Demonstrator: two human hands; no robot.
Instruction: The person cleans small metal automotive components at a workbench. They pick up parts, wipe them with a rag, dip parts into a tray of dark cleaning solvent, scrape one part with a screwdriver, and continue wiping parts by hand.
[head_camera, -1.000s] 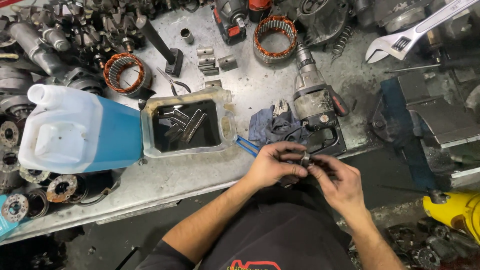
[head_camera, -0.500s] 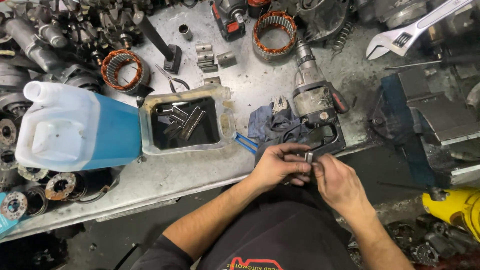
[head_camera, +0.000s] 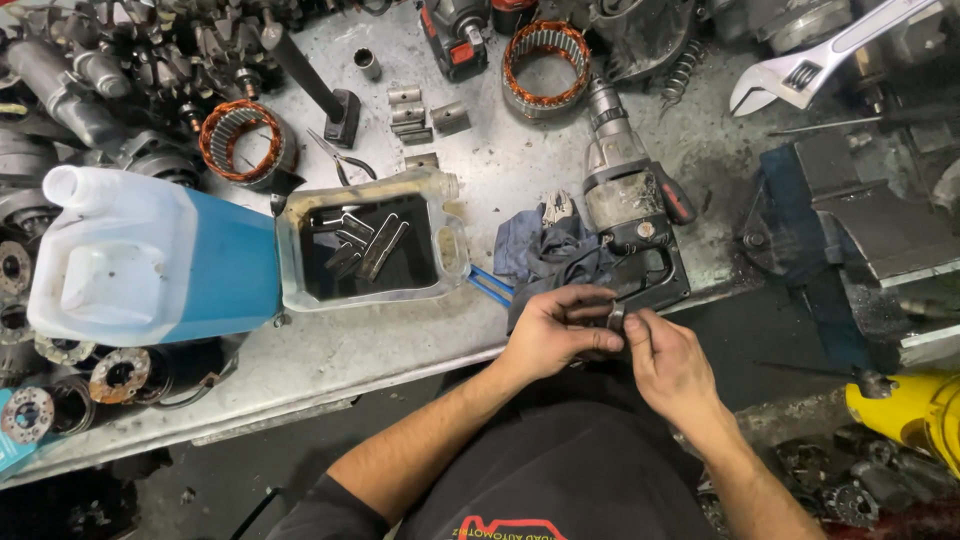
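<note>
Now small metal part (head_camera: 613, 318) pinched btwn both hands' fingers (head_camera: 590, 335).

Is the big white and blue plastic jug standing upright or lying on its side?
Lying on its side. The jug rests flat on the workbench, its capped neck pointing left, beside the cut-open tray.

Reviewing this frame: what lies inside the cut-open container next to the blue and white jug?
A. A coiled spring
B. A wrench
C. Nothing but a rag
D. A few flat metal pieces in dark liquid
D. The cut-open container beside the blue and white jug holds several flat metal pieces lying in dark liquid, while the wrench lies far off at the bench's upper right and the rag sits outside the container.
</note>
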